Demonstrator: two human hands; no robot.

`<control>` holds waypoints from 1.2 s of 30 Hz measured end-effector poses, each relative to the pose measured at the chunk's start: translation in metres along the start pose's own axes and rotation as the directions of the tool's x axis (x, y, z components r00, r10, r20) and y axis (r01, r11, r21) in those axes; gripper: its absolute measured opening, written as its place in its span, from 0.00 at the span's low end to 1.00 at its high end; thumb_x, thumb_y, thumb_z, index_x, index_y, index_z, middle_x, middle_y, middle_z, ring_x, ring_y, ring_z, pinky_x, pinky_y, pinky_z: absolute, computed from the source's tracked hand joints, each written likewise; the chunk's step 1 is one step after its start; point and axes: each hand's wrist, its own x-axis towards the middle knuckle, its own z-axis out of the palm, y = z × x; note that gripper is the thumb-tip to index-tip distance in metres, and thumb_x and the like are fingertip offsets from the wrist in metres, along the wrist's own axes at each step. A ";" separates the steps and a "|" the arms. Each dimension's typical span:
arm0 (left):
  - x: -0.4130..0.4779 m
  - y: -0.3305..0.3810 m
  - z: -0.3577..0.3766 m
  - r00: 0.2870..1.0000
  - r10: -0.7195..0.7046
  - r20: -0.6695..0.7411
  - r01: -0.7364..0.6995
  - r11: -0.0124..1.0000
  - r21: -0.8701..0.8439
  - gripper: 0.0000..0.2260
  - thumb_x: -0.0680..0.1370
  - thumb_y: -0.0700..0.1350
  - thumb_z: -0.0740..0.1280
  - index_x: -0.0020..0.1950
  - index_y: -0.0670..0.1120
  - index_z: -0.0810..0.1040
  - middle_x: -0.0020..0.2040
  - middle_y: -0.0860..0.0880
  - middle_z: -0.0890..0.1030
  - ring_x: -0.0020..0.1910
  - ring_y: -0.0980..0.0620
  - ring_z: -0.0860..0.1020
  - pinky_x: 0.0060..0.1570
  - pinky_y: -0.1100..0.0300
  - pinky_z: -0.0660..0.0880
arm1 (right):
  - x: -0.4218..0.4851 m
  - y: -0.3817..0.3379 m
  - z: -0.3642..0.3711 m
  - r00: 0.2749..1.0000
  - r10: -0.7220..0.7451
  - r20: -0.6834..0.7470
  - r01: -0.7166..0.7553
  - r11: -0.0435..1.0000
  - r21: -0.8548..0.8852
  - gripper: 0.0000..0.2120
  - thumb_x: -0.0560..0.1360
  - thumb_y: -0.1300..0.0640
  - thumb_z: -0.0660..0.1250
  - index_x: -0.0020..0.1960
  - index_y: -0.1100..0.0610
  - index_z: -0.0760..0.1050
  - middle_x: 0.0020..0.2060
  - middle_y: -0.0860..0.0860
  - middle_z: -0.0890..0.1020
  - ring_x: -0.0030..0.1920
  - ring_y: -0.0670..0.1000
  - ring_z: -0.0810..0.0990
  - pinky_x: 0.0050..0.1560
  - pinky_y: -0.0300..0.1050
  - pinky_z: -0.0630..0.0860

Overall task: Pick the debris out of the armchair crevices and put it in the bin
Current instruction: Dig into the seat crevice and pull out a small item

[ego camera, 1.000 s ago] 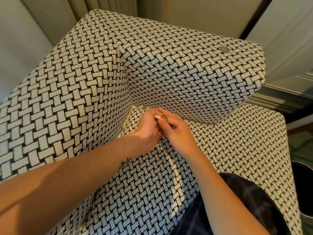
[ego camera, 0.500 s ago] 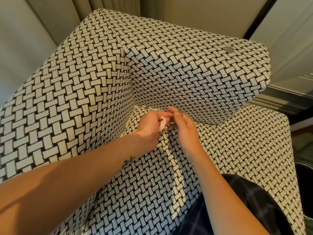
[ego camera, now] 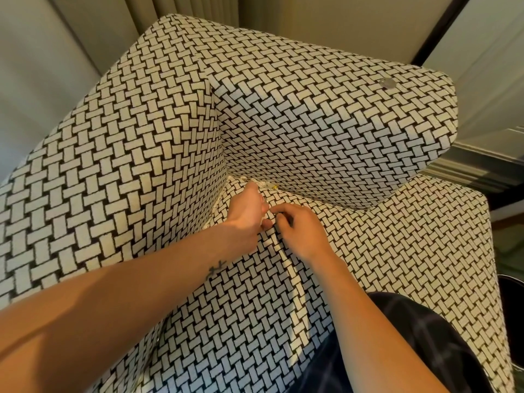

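In the back corner crevice of the armchair (ego camera: 312, 123), pale debris (ego camera: 268, 185) lies at my left hand's (ego camera: 246, 214) fingertips. My right hand (ego camera: 300, 231) is curled alongside. I cannot tell whether either holds anything. I'd pinch deep, lift slowly, then carry it to the bin (ego camera: 510, 278).

Left hand (ego camera: 246, 212) outstretched, right hand (ego camera: 302, 232) curled

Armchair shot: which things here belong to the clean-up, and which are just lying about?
Job: armchair, debris in the crevice, left hand, right hand, bin at the right edge.
Lying about: round grey disc on top of the armchair, curtain behind.
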 end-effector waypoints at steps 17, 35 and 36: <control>0.006 -0.004 0.004 0.995 0.069 -0.065 -0.063 0.994 0.092 0.14 0.81 0.31 0.52 0.57 0.42 0.75 0.39 0.46 0.76 0.33 0.52 0.71 0.32 0.60 0.67 | 0.016 -0.011 0.012 0.992 -0.076 -0.105 0.062 0.990 -0.123 0.13 0.82 0.55 0.63 0.65 0.52 0.78 0.56 0.50 0.77 0.58 0.50 0.68 0.64 0.51 0.68; 0.003 0.004 -0.003 0.982 0.096 -0.164 -0.135 0.959 -0.247 0.12 0.80 0.31 0.57 0.52 0.40 0.79 0.36 0.48 0.78 0.30 0.54 0.75 0.24 0.66 0.72 | 0.086 -0.061 0.026 0.960 -0.125 0.251 0.239 0.834 -0.497 0.19 0.83 0.55 0.56 0.74 0.48 0.64 0.37 0.48 0.74 0.39 0.52 0.76 0.39 0.47 0.75; 0.002 0.005 -0.003 0.985 0.087 -0.148 -0.125 0.954 -0.271 0.11 0.80 0.32 0.58 0.52 0.40 0.79 0.34 0.48 0.77 0.27 0.55 0.75 0.23 0.66 0.71 | 0.089 -0.062 0.026 0.958 -0.116 0.263 0.240 0.828 -0.507 0.18 0.83 0.55 0.56 0.73 0.47 0.65 0.35 0.47 0.74 0.39 0.52 0.76 0.38 0.46 0.73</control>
